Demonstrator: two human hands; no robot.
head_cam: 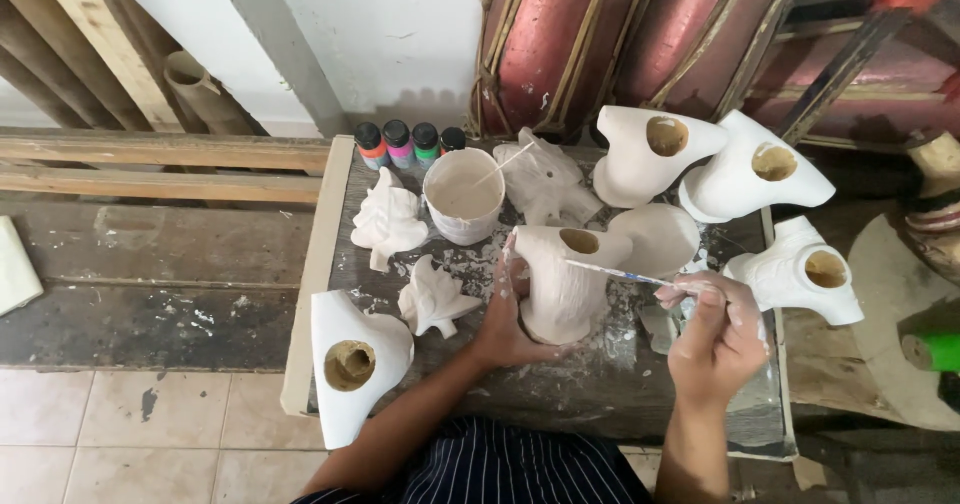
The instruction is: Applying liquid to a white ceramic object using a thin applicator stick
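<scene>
Fingers of my right hand are pinched around a thin paintbrush whose tip meets the hollow plaster figure at centre frame, while my left hand is clasped on that figure's near side, steadying it upright on the bench. I judge the coating partly done: this piece looks duller and wetter than the clean white casts at upper right and lower left. A white paint cup with a stick stands just behind, beside two small leaf-like casts. Four small capped colour bottles at the bench's far edge look untouched, so colouring appears left to do.
</scene>
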